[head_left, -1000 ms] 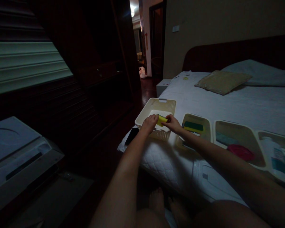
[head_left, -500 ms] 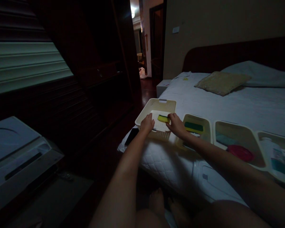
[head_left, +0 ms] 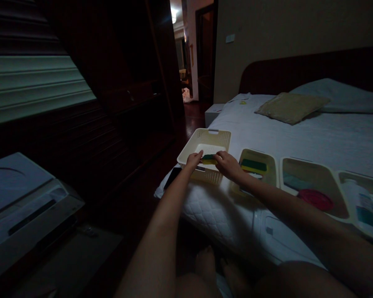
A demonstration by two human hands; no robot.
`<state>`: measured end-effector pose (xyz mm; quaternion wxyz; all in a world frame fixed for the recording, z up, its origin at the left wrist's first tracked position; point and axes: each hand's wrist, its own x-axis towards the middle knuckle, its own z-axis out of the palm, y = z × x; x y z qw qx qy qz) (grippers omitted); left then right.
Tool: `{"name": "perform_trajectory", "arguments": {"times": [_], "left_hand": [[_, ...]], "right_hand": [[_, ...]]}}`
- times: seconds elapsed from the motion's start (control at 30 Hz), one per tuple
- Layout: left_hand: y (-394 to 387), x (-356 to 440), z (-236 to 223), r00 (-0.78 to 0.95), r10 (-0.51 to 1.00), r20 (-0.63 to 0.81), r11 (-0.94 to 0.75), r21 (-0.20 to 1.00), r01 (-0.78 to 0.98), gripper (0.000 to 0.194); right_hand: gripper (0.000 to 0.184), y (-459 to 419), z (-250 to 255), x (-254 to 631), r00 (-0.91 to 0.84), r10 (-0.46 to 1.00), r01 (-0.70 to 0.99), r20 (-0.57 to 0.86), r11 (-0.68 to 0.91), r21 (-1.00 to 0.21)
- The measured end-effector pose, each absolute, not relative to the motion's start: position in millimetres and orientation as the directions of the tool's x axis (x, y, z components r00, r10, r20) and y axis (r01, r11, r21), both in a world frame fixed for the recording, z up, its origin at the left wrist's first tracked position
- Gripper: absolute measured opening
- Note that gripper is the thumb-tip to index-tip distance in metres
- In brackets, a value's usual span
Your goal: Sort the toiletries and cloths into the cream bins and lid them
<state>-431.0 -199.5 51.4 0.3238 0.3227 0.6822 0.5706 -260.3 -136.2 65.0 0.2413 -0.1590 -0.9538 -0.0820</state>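
Observation:
A yellow sponge with a green scouring side (head_left: 209, 159) is held level over the cream perforated basket (head_left: 186, 150), its green face up. My right hand (head_left: 228, 164) grips its right end, fingers closed. At the other end my left hand (head_left: 194, 160) pinches the sponge's left edge. The basket stands at the bed's corner. Just right of my right hand, a cream bin (head_left: 275, 176) holds another green and yellow sponge (head_left: 254, 166).
Further right stand a bin with a pink round item (head_left: 316, 199) and one with a white bottle (head_left: 360, 203). A clear lid (head_left: 279, 234) lies on the bed's front edge. A dark flat object (head_left: 172, 178) lies beside the basket; a white machine (head_left: 25, 194) stands left.
The sponge has turned so its green side faces up, and it has shifted slightly left and nearer. My left hand has come from beside it to take hold of its left end.

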Motion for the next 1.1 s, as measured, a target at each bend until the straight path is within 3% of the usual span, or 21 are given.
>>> {"name": "perform_trajectory", "arguments": {"times": [0.13,0.27,0.43,0.57,0.7,0.83,0.97,1.1], "left_hand": [[-206.9,-425.0,58.1,-0.475,0.865,-0.161,0.116,0.986,-0.123,0.036],[-212.1,-419.9,61.2,-0.38,0.905,-0.19,0.125,0.974,-0.189,0.031],[-214.4,-417.9,65.8,-0.391,0.899,-0.199,0.122,0.969,-0.213,0.017],[-215.2,-419.7,67.5,-0.411,0.885,-0.22,0.133,0.964,-0.231,0.021],[-214.3,-422.5,64.5,-0.485,0.852,-0.196,0.095,0.97,-0.224,0.021],[-212.7,-425.7,59.1,-0.552,0.817,-0.169,0.066,0.977,-0.201,0.023],[-212.0,-427.8,54.9,-0.534,0.829,-0.168,0.057,0.974,-0.218,0.029],[-211.9,-427.9,53.7,-0.513,0.847,-0.143,0.032,0.975,-0.219,0.031]], "right_hand": [[0.023,-136.6,67.9,-259.9,-0.83,0.244,0.321,0.501,0.944,0.072],[0.022,-136.7,67.6,-258.7,-0.836,0.203,0.287,0.509,0.954,0.092],[0.022,-135.7,60.4,-259.4,-0.855,0.139,0.226,0.5,0.967,0.117],[0.026,-132.2,52.7,-259.3,-0.854,0.124,0.224,0.505,0.964,0.141],[0.033,-129.9,49.2,-257.6,-0.849,0.153,0.227,0.506,0.97,0.088],[0.04,-132.2,52.3,-258.2,-0.812,0.281,0.296,0.512,0.954,-0.054],[0.041,-133.4,55.3,-265.0,-0.699,0.483,0.312,0.528,0.87,-0.382],[0.05,-130.8,54.1,-275.3,-0.623,0.659,0.289,0.421,0.694,-0.659]]}}
